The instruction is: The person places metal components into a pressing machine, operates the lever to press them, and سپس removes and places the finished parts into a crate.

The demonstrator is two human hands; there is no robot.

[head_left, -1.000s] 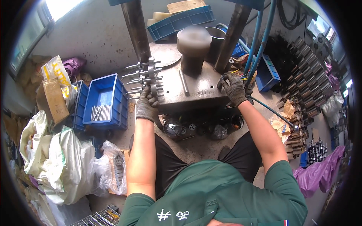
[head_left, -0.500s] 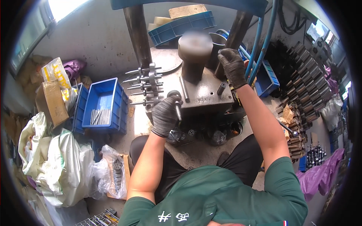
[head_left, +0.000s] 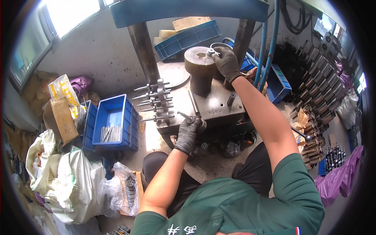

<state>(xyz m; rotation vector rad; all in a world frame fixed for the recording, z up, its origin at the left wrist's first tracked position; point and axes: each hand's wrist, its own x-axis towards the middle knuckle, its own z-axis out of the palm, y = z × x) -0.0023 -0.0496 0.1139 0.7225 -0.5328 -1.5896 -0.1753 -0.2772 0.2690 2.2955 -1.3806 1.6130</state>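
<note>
My left hand [head_left: 187,135], in a dark glove, is closed around a metal shaft with a round end [head_left: 190,118], held low before the near edge of the press table [head_left: 211,111]. My right hand [head_left: 227,63], gloved too, pinches a small ring-ended metal part [head_left: 211,51] at the right rim of a thick steel cylinder [head_left: 199,60]. Its fingers hide the rest of that part. Several crankshaft-like parts [head_left: 159,100] lie in a row along the table's left edge. A loose rod [head_left: 194,102] and a short upright pin [head_left: 231,98] are on the table.
Blue bins stand at the left; the nearer bin [head_left: 114,135] holds several metal rods. Press columns [head_left: 144,53] rise behind the table, under a blue crossbeam [head_left: 188,12]. Blue hoses [head_left: 270,51] hang at the right, near stacked metal cylinders [head_left: 317,86]. White sacks [head_left: 74,180] lie at lower left.
My right hand has come left from beside the steel cylinder to its top rim. My left hand has tilted its shaft, which now points up and left. The whole view has shifted slightly.
</note>
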